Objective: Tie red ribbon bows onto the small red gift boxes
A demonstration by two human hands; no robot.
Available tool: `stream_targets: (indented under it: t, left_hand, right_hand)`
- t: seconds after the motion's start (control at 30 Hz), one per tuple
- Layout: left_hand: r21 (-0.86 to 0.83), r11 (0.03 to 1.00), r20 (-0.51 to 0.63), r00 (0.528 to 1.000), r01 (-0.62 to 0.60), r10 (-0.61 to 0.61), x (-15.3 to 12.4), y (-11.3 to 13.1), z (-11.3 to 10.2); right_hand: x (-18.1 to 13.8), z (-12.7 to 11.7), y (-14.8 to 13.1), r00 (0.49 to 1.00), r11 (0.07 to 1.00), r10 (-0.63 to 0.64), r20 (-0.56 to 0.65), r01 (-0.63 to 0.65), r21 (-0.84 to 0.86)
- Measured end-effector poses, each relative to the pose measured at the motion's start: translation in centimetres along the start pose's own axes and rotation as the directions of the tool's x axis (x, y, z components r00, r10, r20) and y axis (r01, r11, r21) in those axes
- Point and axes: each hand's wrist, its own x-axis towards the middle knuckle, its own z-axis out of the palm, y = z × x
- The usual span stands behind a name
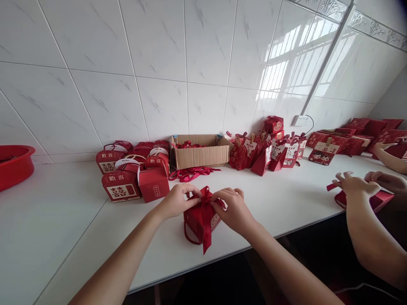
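In the head view a small red gift box [193,220] stands on the white table near its front edge. A red ribbon [206,224] is tied in a bow on its top, one tail hanging down the front. My left hand [181,200] pinches the bow's left loop. From the other side my right hand [231,206] grips the right loop between thumb and fingers. A red cord handle [190,237] droops at the box's lower left. The knot is partly covered by the fingers.
Red boxes with handles [121,186] stand left. A cardboard box [202,156] holds red ribbons, with more ribbons [192,173] before it. Several red gift boxes [262,159] stand behind. At right a co-worker's hands [361,186] handle another red box. A red basin [15,167] sits far left.
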Motion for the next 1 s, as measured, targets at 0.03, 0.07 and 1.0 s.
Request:
stream_targets:
  t: [0.03,0.07,1.0]
  left_hand:
    - [-0.013,1.0,0.018,1.0,-0.006,0.006,0.0,0.0,-0.1]
    - [-0.024,1.0,0.031,0.999,-0.012,0.012,0.0,0.1,-0.1]
    - [0.299,0.954,0.242,0.967,0.004,-0.08,1.1,3.8,-3.0]
  right_hand:
    - [0.1,-0.3,0.1,0.999,0.997,-0.048,-0.019,0.047,-0.055]
    - [0.1,-0.6,0.3,0.994,0.989,-0.104,-0.031,0.1,-0.106]
    - [2.8,-1.1,3.1,0.792,0.833,-0.523,0.316,0.553,-0.008]
